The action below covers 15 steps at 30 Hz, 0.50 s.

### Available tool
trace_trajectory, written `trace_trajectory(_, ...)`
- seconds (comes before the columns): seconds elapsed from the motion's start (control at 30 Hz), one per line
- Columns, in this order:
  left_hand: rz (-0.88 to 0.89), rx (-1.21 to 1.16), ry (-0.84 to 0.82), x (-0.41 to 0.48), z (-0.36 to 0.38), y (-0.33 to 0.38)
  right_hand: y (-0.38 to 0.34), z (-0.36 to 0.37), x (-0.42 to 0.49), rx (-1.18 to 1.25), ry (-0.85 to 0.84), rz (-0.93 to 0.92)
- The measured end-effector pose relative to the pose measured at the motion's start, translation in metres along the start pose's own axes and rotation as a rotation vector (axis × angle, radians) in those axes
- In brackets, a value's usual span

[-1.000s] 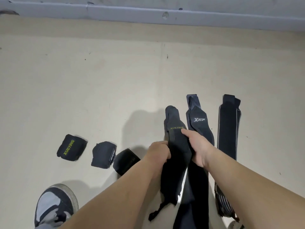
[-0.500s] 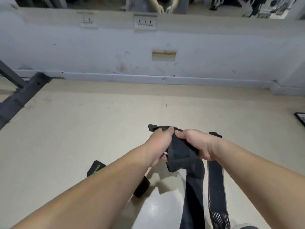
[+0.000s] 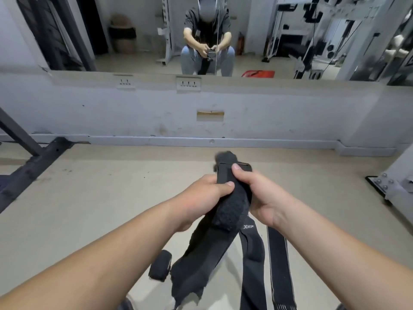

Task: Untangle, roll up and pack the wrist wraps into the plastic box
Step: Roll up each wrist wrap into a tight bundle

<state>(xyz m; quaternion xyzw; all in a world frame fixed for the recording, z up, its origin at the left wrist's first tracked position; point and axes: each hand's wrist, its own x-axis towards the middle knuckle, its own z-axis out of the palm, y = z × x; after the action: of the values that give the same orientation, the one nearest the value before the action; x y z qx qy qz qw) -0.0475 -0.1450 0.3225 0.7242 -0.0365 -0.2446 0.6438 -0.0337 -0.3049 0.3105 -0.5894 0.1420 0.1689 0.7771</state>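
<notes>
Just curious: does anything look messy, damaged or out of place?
Nothing looks damaged. A limp unrolled wrap is held up; a logo wrap and a striped wrap lie loose on the floor near a rolled wrap. No box shows.

The wrist wrap (image 3: 231,208) is matt cloth (one fuzzy patch) — floor (image 3: 100,198) smooth.

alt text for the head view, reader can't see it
The left hand and right hand grip the top of a black wrist wrap above a beige floor, its tail hanging down. On the floor lie a rolled wrap, an XTEP wrap and a striped wrap; a mirror ahead reflects the scene.
</notes>
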Motion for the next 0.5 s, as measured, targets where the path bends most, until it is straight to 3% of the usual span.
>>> trace_trajectory(0.2,-0.014,-0.102,0.087,0.015,0.009,-0.015,-0.001,-0.002,0.011,0.087,-0.013,-0.024)
trace_trajectory(0.33,-0.046,-0.148,0.015,0.024,0.016,-0.013,-0.013,-0.012,0.019,0.09,-0.042,-0.027)
trace_trajectory(0.5,-0.123,-0.261,-0.142,0.036,0.02,-0.017,-0.022,-0.015,0.04,0.102,0.135,-0.116)
